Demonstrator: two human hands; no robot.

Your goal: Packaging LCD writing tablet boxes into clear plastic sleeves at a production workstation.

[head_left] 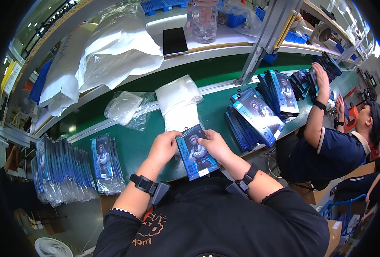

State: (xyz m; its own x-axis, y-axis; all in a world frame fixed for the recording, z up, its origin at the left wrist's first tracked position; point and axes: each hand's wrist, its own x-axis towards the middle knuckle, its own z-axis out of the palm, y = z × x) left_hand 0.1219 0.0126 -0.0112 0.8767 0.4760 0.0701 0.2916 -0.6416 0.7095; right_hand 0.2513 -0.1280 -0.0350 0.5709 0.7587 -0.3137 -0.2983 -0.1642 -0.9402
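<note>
Between my two hands is a flat blue and black retail box [196,155] with a picture of a person on its front. My left hand [163,149] grips its upper left edge. My right hand [216,147] is closed on its right side, thumb on the front. Just beyond the box lies a stack of clear plastic bags [179,98], partly under it. To my left, bagged boxes stand in a long row [63,167], with a smaller bagged group [106,160] beside it. Unbagged boxes lean in a pile [256,115] to my right.
A crumpled clear bag [129,109] lies on the green table [149,137]. Large white sacks [113,51], a black tablet [174,41] and a clear jug [205,21] sit on the shelf behind. A metal post [267,36] rises there. On the right, a co-worker [331,150] reaches over more boxes.
</note>
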